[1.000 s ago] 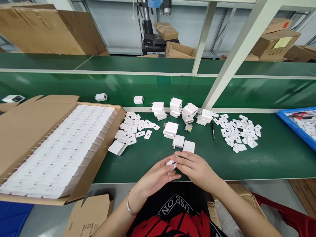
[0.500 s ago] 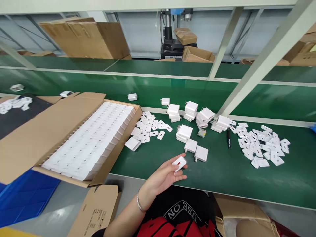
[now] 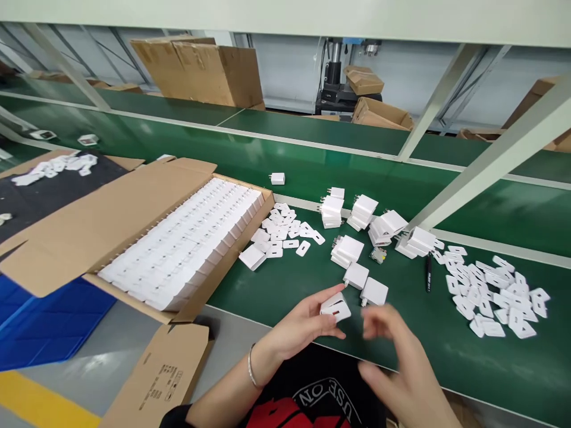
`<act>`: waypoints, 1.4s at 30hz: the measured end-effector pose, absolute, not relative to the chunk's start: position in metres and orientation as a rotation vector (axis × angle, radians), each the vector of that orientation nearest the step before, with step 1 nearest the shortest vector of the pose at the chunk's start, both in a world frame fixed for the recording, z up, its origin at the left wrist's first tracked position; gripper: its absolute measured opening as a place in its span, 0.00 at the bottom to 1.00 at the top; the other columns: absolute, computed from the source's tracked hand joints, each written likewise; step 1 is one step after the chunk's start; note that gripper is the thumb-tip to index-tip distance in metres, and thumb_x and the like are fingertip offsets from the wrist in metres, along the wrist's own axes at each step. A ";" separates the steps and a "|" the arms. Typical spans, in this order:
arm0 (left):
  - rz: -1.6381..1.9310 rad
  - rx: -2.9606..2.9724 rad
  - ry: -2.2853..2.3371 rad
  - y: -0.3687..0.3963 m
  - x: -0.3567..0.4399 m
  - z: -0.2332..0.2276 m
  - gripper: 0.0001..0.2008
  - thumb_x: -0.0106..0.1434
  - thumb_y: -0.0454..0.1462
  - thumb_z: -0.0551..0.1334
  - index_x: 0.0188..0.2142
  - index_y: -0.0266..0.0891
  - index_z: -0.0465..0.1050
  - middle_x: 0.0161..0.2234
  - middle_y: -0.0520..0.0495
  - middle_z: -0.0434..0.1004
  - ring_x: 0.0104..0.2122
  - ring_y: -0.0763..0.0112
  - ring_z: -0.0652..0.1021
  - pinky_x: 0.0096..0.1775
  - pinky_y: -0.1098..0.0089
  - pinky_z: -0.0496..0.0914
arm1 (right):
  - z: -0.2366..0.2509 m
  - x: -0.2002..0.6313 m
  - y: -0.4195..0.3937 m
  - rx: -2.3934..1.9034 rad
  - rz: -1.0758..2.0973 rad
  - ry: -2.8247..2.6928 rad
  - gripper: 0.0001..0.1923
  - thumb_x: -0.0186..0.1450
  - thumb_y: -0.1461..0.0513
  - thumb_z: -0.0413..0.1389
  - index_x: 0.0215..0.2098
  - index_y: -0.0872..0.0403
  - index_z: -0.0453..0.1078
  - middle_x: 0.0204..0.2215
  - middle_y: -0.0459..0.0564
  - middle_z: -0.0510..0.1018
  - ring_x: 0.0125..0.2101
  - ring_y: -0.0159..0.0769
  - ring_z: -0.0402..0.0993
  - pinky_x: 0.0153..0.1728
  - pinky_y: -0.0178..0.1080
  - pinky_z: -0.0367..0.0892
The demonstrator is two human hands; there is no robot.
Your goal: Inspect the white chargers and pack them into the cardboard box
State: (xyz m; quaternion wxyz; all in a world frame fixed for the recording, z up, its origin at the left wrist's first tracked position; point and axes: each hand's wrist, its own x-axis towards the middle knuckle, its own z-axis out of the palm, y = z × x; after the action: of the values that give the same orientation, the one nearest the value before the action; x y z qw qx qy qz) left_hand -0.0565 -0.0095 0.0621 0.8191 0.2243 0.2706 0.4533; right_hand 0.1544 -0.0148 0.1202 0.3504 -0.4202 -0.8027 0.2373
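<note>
My left hand [image 3: 307, 324] grips a white charger [image 3: 335, 306] between thumb and fingers, over the front part of the bench. Its end plate, with a slot and a red spot, sits tilted with a gap along one side. Close by on the right, my right hand [image 3: 397, 356] is raised with thumb and fingers apart, slightly blurred, and nothing shows in it. Just beyond my hands lie two white chargers, one [image 3: 355, 276] behind the other [image 3: 374, 291]. A stack of chargers [image 3: 347, 251] stands behind them.
An open carton [image 3: 200, 297] full of white chargers stands left. White plates lie in a left pile [image 3: 279, 229] and a right pile [image 3: 495, 291]. More charger stacks [image 3: 387, 226], a black pen [image 3: 428, 273] and a small metallic part [image 3: 378, 255] are on the green bench [image 3: 276, 291].
My right hand has come into view from the lower right. The charger in my left hand has turned, and the gap at its end plate now shows. The camera view has shifted left.
</note>
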 end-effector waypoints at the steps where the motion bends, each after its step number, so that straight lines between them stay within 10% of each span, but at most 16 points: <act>1: 0.956 0.535 0.577 -0.011 -0.055 0.066 0.33 0.61 0.37 0.77 0.65 0.48 0.76 0.51 0.43 0.80 0.42 0.67 0.79 0.49 0.61 0.78 | 0.117 0.153 -0.013 -1.154 0.674 -2.051 0.21 0.75 0.50 0.58 0.63 0.47 0.69 0.46 0.53 0.79 0.36 0.39 0.78 0.34 0.40 0.79; 4: 0.955 0.677 0.587 -0.016 -0.052 0.076 0.36 0.64 0.39 0.76 0.69 0.51 0.70 0.60 0.41 0.76 0.54 0.56 0.78 0.50 0.61 0.79 | 0.101 0.146 -0.004 -1.243 1.007 -1.916 0.22 0.77 0.50 0.54 0.67 0.44 0.67 0.49 0.53 0.78 0.36 0.39 0.77 0.35 0.40 0.78; 13: 1.029 0.744 0.649 -0.014 -0.054 0.069 0.28 0.62 0.39 0.77 0.56 0.45 0.66 0.53 0.45 0.75 0.45 0.67 0.80 0.44 0.66 0.79 | 0.082 0.137 0.004 -1.055 1.416 -1.509 0.19 0.71 0.47 0.64 0.58 0.41 0.76 0.49 0.50 0.74 0.46 0.42 0.75 0.44 0.41 0.75; 20: 1.184 1.051 0.759 -0.013 -0.048 0.057 0.25 0.71 0.45 0.70 0.62 0.44 0.67 0.59 0.40 0.73 0.57 0.59 0.77 0.58 0.61 0.73 | 0.078 0.125 0.001 -0.932 1.386 -1.220 0.18 0.68 0.50 0.69 0.55 0.39 0.78 0.48 0.48 0.73 0.46 0.38 0.74 0.47 0.39 0.75; 27: 1.329 1.152 0.887 -0.015 -0.039 0.044 0.22 0.70 0.49 0.69 0.57 0.41 0.70 0.48 0.43 0.78 0.44 0.64 0.79 0.46 0.67 0.75 | 0.076 0.120 -0.004 -0.904 1.465 -1.176 0.20 0.69 0.48 0.67 0.57 0.41 0.76 0.49 0.50 0.74 0.47 0.40 0.75 0.48 0.41 0.76; 42: 1.288 1.243 1.015 -0.019 -0.030 0.036 0.20 0.77 0.52 0.58 0.60 0.44 0.70 0.53 0.41 0.79 0.51 0.59 0.81 0.51 0.63 0.77 | 0.065 0.113 -0.007 -1.046 1.230 -1.287 0.15 0.73 0.48 0.60 0.51 0.46 0.77 0.42 0.50 0.77 0.40 0.39 0.78 0.40 0.39 0.77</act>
State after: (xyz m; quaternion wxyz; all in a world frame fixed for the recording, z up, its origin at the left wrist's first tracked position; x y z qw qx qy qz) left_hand -0.0303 -0.0187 0.0361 0.5160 0.5175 0.4225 0.5362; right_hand 0.1125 -0.0072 0.0653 0.5127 -0.4348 -0.5353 0.5114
